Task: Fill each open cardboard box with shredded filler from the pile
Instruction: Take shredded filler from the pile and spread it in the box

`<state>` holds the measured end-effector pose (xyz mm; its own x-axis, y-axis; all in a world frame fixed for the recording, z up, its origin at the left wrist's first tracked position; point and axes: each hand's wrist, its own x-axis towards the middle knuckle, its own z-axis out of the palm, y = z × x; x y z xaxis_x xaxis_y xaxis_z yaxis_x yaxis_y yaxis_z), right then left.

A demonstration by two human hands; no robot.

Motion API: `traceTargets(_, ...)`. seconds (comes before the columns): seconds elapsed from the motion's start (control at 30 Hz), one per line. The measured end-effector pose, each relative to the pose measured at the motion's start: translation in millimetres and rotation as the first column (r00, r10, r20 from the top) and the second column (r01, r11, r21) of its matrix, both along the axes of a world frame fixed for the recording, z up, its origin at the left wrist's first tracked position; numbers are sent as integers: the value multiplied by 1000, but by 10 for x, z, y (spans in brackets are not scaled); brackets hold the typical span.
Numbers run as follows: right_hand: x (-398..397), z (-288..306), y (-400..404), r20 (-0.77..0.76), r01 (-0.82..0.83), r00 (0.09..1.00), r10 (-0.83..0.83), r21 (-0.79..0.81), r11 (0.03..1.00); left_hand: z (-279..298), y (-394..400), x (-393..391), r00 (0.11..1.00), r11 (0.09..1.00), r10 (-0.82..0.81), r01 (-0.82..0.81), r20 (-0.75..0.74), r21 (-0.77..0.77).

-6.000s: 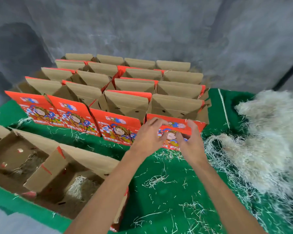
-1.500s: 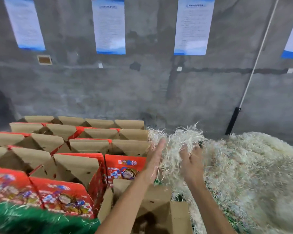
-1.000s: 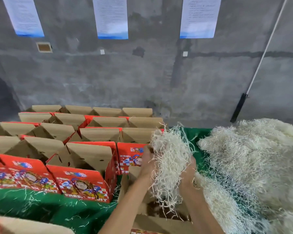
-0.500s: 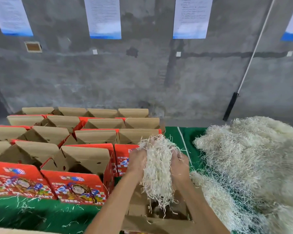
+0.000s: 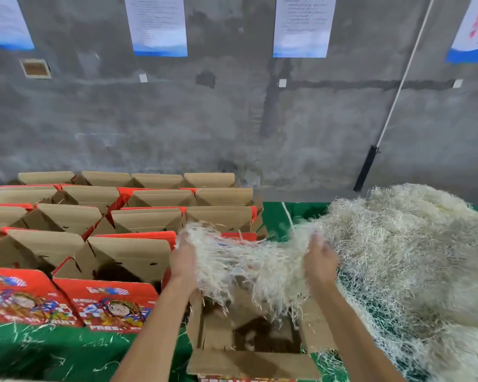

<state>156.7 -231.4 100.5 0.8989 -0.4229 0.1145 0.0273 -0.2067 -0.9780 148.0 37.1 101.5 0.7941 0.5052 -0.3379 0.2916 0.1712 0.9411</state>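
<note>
Off-white filler (image 5: pixel 260 268), red cartoon-printed boxes (image 5: pixel 105 304)

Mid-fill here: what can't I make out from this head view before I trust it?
- How full the near box is: the filler bundle covers most of its opening.
- Fingers of the left hand and right hand: buried in filler, motion-blurred.
- Back-row boxes: raised flaps hide the insides.
- Wall sheets: text too small, tops cut off.

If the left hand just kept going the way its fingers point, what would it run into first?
The left hand, gripping one end of the filler clump, points up and away toward the rows of boxes. It would probably meet the red-edged open box just beyond its fingertips first, though depth is hard to judge here.
</note>
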Motion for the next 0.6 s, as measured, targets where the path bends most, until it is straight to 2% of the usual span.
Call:
traceTargets(0.03,55,-24,-105,-50,48,998,-44,65,997,-3,105,22,1000,992,8,-6,15,-127)
traceTargets(0.07,82,-14,-77,-111,36,993,-30,56,998,-13,49,21,999,978,-20,26,31,-209)
traceTargets(0.1,91,2,96,-165,-46,985,46,6,999,4,-153,-8,997,968,-75,77,16,-239)
traceTargets(0.17,17,-40,601,-163,-296,943,290,-19,955,1,-682,-85,972,958,-231,222,-31,-180)
traceTargets(0.23,-122,-91,881,-48,-444,895,444,12,896,-88,-960,-117,969,962,-246,246,22,-115)
traceTargets(0.27,-155,-92,852,-24,-479,877,480,30,877,-85,-929,-134,971,960,-236,238,30,-150)
traceTargets(0.33,-128,-47,544,-34,-467,883,468,22,884,-23,-606,-132,980,976,-165,178,110,-122)
traceTargets(0.4,-56,-76,146,-25,-331,942,334,79,940,11,-119,-91,986,994,-67,78,155,-71)
traceTargets(0.47,-41,-99,-26,9,-210,977,212,174,962,-10,197,-44,999,999,14,-13,30,-50)
traceTargets(0.53,-56,-110,181,26,-244,970,243,163,956,-56,-12,-61,986,981,-102,121,-130,153)
traceTargets(0.6,-137,-106,596,12,-359,933,359,29,933,-64,-547,-203,957,921,-253,283,-141,267)
